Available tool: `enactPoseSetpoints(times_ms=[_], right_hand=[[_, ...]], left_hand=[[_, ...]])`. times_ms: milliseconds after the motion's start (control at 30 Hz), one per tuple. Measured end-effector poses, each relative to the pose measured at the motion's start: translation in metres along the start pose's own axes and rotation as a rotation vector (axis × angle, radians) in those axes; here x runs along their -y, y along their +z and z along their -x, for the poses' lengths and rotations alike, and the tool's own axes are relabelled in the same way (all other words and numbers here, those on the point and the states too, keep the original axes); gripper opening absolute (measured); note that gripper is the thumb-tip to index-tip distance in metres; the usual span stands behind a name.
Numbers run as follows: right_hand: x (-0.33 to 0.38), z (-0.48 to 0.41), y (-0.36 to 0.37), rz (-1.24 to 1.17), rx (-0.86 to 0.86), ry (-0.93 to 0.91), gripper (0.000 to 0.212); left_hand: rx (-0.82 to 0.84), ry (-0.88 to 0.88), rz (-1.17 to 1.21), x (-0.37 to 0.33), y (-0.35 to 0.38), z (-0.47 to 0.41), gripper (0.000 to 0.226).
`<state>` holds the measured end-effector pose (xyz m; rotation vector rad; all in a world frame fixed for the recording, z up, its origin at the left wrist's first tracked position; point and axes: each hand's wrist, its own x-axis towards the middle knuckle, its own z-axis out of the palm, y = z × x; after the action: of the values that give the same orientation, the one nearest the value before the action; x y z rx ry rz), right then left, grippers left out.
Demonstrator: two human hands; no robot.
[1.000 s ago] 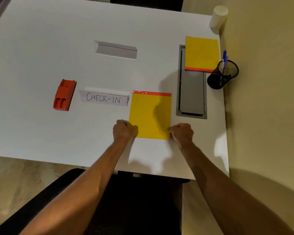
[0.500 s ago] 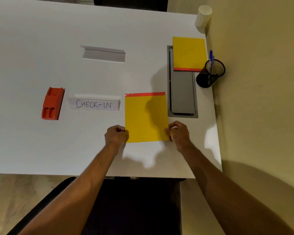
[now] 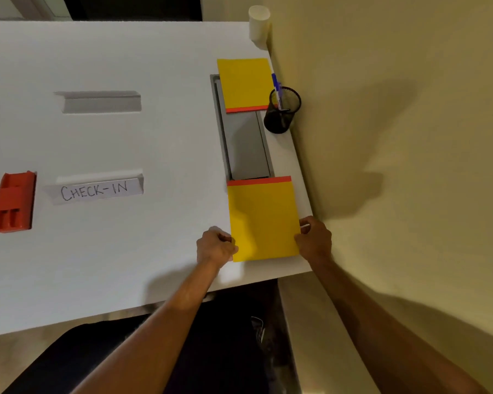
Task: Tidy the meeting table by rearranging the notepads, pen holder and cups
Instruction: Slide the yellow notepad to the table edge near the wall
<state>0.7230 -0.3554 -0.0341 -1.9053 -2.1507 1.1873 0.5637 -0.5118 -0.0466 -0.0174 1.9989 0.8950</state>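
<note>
Notepads were the plainest things on the white desk (image 3: 103,143) — two flat yellow rectangles with smooth matte covers and a thin red-orange binding strip along one short edge. The near notepad (image 3: 262,220) lay by the desk's right edge, long axis running away from the person, its red strip at the far end and touching the near end of a grey recessed cable hatch (image 3: 246,143). The left hand (image 3: 215,247) was curled on its lower left edge and the right hand (image 3: 315,240) pinched its right edge, both closed on the pad. The far notepad (image 3: 245,82) lay over the hatch's far end, long axis the same way, but its red strip faced the person.

Just beside it stood a black wire-mesh pen holder (image 3: 282,110), round and upright, with a blue pen (image 3: 276,89) sticking out. A white cylindrical cup (image 3: 259,24) stood at the far right corner, well apart from the hands.

To the left sat a folded white card sign (image 3: 97,190) hand-lettered "CHECK-IN", a second folded card (image 3: 100,101) showing its blank side, and a blocky red plastic object (image 3: 15,201) — what it was, I could not tell.
</note>
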Motion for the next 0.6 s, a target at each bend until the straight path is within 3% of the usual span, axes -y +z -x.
enactPoseSetpoints(times_ms=[600], right_hand=[[-0.036, -0.004, -0.010, 0.200, -0.053, -0.116, 0.017]], left_hand=[[-0.091, 0.063, -0.085, 0.008, 0.054, 0.024, 0.007]])
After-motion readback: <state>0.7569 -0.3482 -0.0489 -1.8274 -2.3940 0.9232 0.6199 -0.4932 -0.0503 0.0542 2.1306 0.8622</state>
